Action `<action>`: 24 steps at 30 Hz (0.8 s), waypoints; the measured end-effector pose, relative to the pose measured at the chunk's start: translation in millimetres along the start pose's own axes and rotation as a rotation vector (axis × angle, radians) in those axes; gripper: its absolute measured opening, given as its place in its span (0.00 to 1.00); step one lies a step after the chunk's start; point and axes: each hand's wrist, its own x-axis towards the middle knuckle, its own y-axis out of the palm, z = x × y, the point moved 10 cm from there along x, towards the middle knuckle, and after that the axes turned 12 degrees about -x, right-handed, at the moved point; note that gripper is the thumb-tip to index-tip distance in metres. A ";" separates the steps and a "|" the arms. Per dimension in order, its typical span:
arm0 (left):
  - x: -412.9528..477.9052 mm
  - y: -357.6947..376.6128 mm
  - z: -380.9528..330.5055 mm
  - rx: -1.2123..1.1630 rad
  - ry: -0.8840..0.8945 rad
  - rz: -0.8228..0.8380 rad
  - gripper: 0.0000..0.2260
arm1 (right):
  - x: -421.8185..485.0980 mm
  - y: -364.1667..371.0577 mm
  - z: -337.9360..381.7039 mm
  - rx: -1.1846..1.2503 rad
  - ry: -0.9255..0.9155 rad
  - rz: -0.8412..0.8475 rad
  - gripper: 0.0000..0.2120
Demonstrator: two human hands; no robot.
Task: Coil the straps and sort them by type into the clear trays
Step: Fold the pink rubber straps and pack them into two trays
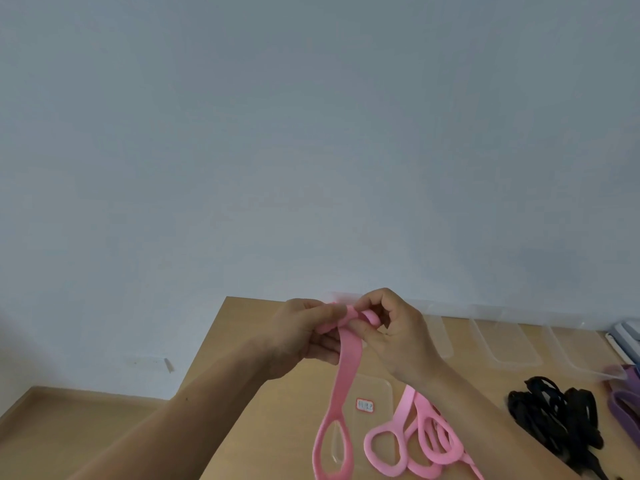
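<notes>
A pink strap [343, 372] hangs from both my hands above the wooden table [277, 427]; its lower end forms an open loop. My left hand [304, 336] pinches the strap's top end. My right hand [391, 336] curls its fingers round the small rolled part of the same strap. More pink straps [415, 441] lie in a heap below my right forearm. A pile of black straps [554, 417] lies to the right, and purple straps [627, 400] at the right edge. A clear tray [377, 386] with a small label sits under the hanging strap.
Several clear trays [509, 344] stand in a row along the table's back edge by the pale wall. A white object [627, 332] lies at the far right. The table's left edge drops to a wooden floor [69, 424].
</notes>
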 end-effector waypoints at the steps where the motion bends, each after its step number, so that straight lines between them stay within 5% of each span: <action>1: 0.5 -0.4 0.4 -0.003 0.005 -0.006 0.15 | 0.0 1.1 -1.0 0.004 0.003 0.016 0.11; 7: 1.9 -6.8 -4.2 -0.041 0.096 -0.074 0.14 | -1.8 9.3 -18.6 0.287 0.154 0.159 0.07; 11: 1.3 -11.0 -10.1 0.011 0.166 -0.104 0.12 | -2.2 15.1 -27.1 0.260 0.252 0.199 0.03; 21: 3.2 -8.3 -1.1 0.007 0.064 -0.058 0.18 | -3.3 12.8 -21.4 0.231 0.168 0.173 0.01; 24: 2.8 -4.2 1.9 -0.003 0.011 -0.016 0.17 | -5.8 11.1 -14.7 0.272 0.136 0.167 0.07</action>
